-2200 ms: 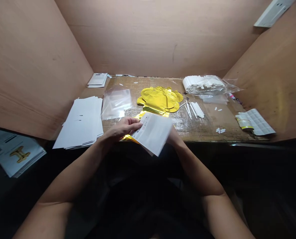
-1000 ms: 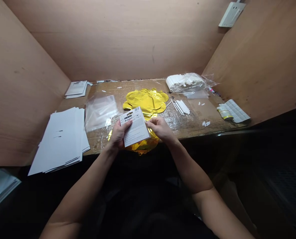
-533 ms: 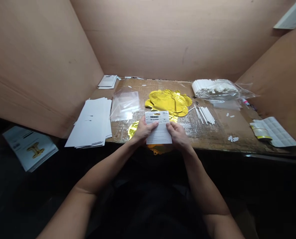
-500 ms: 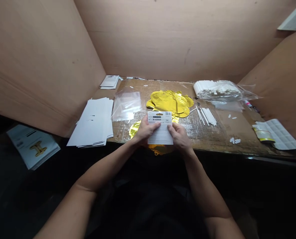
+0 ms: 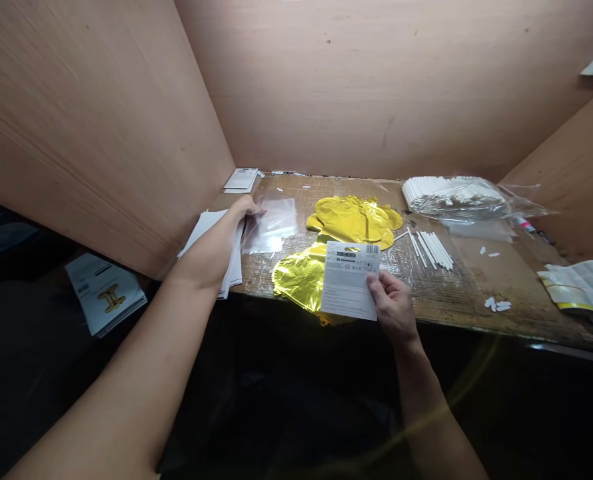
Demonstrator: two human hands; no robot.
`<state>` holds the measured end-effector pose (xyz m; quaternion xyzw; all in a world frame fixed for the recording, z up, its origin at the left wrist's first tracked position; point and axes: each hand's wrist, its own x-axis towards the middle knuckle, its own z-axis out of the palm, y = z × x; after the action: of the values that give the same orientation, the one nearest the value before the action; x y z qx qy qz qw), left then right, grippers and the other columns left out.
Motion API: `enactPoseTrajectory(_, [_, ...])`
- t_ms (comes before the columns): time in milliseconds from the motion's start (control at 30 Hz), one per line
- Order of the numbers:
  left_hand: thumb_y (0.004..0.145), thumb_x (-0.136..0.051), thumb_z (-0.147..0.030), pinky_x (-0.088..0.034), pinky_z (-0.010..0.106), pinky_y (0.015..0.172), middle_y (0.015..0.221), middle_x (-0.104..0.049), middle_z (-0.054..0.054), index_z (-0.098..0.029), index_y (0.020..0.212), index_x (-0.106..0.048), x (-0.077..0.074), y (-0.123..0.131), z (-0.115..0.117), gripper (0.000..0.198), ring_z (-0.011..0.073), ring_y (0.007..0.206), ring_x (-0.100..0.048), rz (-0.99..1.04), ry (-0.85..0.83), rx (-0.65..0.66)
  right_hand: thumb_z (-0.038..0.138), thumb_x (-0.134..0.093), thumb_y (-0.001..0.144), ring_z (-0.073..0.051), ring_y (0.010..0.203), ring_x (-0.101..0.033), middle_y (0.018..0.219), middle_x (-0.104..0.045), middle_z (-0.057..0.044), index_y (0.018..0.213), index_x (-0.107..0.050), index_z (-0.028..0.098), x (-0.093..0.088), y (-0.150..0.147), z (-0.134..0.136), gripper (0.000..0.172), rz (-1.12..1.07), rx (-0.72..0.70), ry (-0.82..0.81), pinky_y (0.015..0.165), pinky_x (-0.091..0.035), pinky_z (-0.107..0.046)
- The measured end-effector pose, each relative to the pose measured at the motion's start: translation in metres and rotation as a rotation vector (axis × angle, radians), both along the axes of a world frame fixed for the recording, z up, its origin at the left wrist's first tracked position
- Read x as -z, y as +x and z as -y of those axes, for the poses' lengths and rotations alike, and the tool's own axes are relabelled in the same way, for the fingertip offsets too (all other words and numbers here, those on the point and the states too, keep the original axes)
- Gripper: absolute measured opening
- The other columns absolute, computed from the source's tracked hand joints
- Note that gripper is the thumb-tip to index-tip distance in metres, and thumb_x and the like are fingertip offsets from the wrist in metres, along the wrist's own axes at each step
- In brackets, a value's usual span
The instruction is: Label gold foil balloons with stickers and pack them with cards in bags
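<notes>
My right hand pinches the lower right edge of a white printed header card. The card has a hang hole at its top, a barcode and small print. It stands tilted up over a gold foil balloon, covering part of it. My left hand is stretched out at the left edge of a small pile of clear plastic bags. Its fingers are mostly hidden behind the back of the hand, so I cannot tell whether they grip a bag. Left of the bags, my forearm partly covers a stack of white cards.
More flat gold foil balloons lie mid-table. Right of them are loose white sticks and a clear bag of white sticks. A tape roll sits far right. Printed cards are below the table's left end.
My left hand has let go of the card and moved forward and left to the plastic bags. The right hand alone now holds the card. The view has shifted slightly.
</notes>
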<state>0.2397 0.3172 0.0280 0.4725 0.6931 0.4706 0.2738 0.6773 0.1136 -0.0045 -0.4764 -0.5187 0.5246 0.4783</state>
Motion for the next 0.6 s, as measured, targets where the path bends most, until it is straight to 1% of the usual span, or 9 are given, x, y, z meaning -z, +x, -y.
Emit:
enactPoseTrajectory(67, [0.069, -0.094, -0.023, -0.050, 0.040, 0.076, 0.068, -0.056, 0.006, -0.023, 0.063, -0.052, -0.002, 0.003, -0.002, 0.043, 0.0355, 0.091, -0.068, 0.010, -0.089, -0.011, 0.063, -0.074, 0.095, -0.028, 0.078, -0.074, 0.097, -0.079, -0.010, 0.093, -0.071, 0.024, -0.004, 0.002, 0.005, 0.039, 0.028, -0.008, 0.011, 0.067, -0.064, -0.039])
enactPoseTrajectory(133, [0.071, -0.091, -0.020, -0.050, 0.040, 0.074, 0.064, -0.053, 0.005, -0.023, 0.063, -0.055, -0.006, 0.001, -0.005, 0.036, 0.0319, 0.083, -0.066, 0.066, -0.155, -0.005, 0.062, -0.074, 0.096, -0.027, 0.080, -0.074, 0.097, -0.079, -0.010, 0.092, -0.070, 0.024, -0.006, 0.006, 0.008, 0.039, 0.036, -0.006, 0.021, 0.068, -0.064, -0.039])
enactPoseTrajectory(200, [0.077, -0.086, -0.020, -0.051, 0.039, 0.074, 0.064, -0.056, 0.005, -0.022, 0.067, -0.058, -0.009, -0.004, -0.009, 0.029, 0.0264, 0.077, -0.064, 0.128, -0.216, -0.026, 0.062, -0.074, 0.095, -0.029, 0.085, -0.075, 0.100, -0.079, -0.011, 0.094, -0.070, 0.024, -0.007, 0.010, 0.009, 0.039, 0.022, 0.005, 0.021, 0.070, -0.065, -0.040])
enactPoseTrajectory(267, [0.086, -0.080, -0.023, -0.052, 0.036, 0.077, 0.068, -0.062, 0.005, -0.019, 0.074, -0.062, -0.012, -0.010, -0.011, 0.022, 0.0209, 0.074, -0.063, 0.154, -0.307, -0.079, 0.062, -0.075, 0.095, -0.030, 0.090, -0.076, 0.105, -0.079, -0.012, 0.098, -0.071, 0.024, -0.005, 0.013, 0.007, 0.039, -0.005, 0.018, 0.010, 0.072, -0.066, -0.042])
enactPoseTrajectory(333, [0.092, -0.076, -0.025, -0.053, 0.036, 0.080, 0.071, -0.066, 0.007, -0.015, 0.079, -0.065, -0.015, -0.017, -0.012, 0.020, 0.0189, 0.072, -0.064, 0.159, -0.366, -0.115, 0.063, -0.076, 0.094, -0.031, 0.092, -0.077, 0.109, -0.079, -0.012, 0.101, -0.072, 0.024, -0.002, 0.014, 0.005, 0.039, -0.025, 0.013, 0.002, 0.075, -0.066, -0.043])
enactPoseTrajectory(400, [0.095, -0.075, -0.023, -0.053, 0.038, 0.079, 0.071, -0.067, 0.009, -0.012, 0.081, -0.066, -0.020, -0.025, -0.009, 0.020, 0.0199, 0.071, -0.065, 0.162, -0.339, -0.123, 0.063, -0.076, 0.094, -0.031, 0.091, -0.077, 0.110, -0.079, -0.013, 0.102, -0.072, 0.024, 0.000, 0.014, 0.002, 0.040, -0.030, -0.002, -0.003, 0.075, -0.066, -0.044])
enactPoseTrajectory(500, [0.096, -0.077, -0.023, -0.054, 0.040, 0.080, 0.073, -0.069, 0.010, -0.012, 0.082, -0.067, -0.031, -0.032, 0.002, 0.021, 0.0190, 0.069, -0.065, 0.178, -0.204, -0.122, 0.064, -0.076, 0.094, -0.031, 0.092, -0.077, 0.109, -0.079, -0.013, 0.101, -0.072, 0.024, 0.000, 0.010, 0.001, 0.041, -0.051, -0.011, -0.013, 0.076, -0.066, -0.044])
enactPoseTrajectory(567, [0.097, -0.080, -0.029, -0.056, 0.039, 0.081, 0.077, -0.072, 0.011, -0.012, 0.083, -0.069, -0.037, -0.026, 0.014, 0.024, 0.0172, 0.070, -0.065, 0.246, -0.060, -0.099, 0.065, -0.076, 0.093, -0.031, 0.092, -0.076, 0.108, -0.080, -0.013, 0.103, -0.073, 0.024, -0.005, 0.004, 0.000, 0.042, -0.076, -0.036, -0.023, 0.076, -0.065, -0.043])
enactPoseTrajectory(600, [0.096, -0.082, -0.033, -0.056, 0.038, 0.080, 0.079, -0.073, 0.012, -0.012, 0.084, -0.069, -0.038, -0.017, 0.022, 0.027, 0.0172, 0.070, -0.067, 0.293, 0.012, -0.071, 0.065, -0.076, 0.093, -0.030, 0.092, -0.076, 0.107, -0.080, -0.012, 0.105, -0.073, 0.024, -0.009, -0.001, -0.001, 0.043, -0.083, -0.067, -0.025, 0.076, -0.065, -0.042])
